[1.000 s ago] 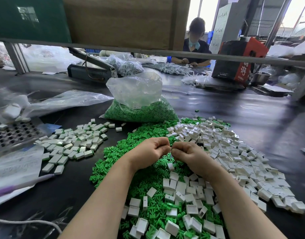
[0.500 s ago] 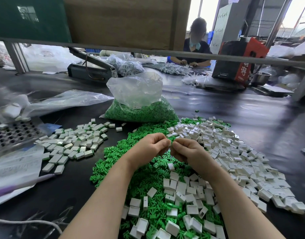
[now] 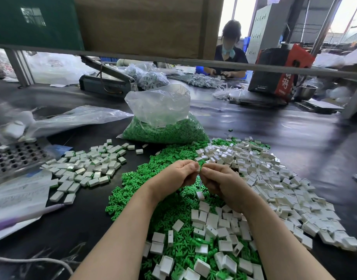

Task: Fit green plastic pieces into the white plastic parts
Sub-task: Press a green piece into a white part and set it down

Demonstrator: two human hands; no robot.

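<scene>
Raised slightly since half a second ago, with the fingertips closer together above the heap. Left hand (image 3: pixel 174 174) curled, pinching a small white part (image 3: pixel 197 168) at the fingertips; right hand (image 3: pixel 220 181) curled too, thumb and forefinger meeting the same spot, presumably with a green piece between them, though hidden and too small to tell. Held just over the spread of loose green plastic pieces (image 3: pixel 137 184), with the unfilled white plastic parts (image 3: pixel 274 178) heaped to the right and mixed in nearer the body. Finished pieces (image 3: pixel 89 168) gathered in a separate pile to the left, well apart from the raw stock. Bag of green pieces (image 3: pixel 163 126) standing beyond the hands, open at the top.

Likely featherweight, rigid moulded plastic, smooth and a little slippery between bare fingers; easy to flick away if squeezed off-centre. Best taken by the flat outer walls of the white shell, open side toward the other hand, and by the stem of the green insert. Probably a light push-fit, needing alignment more than force.
</scene>
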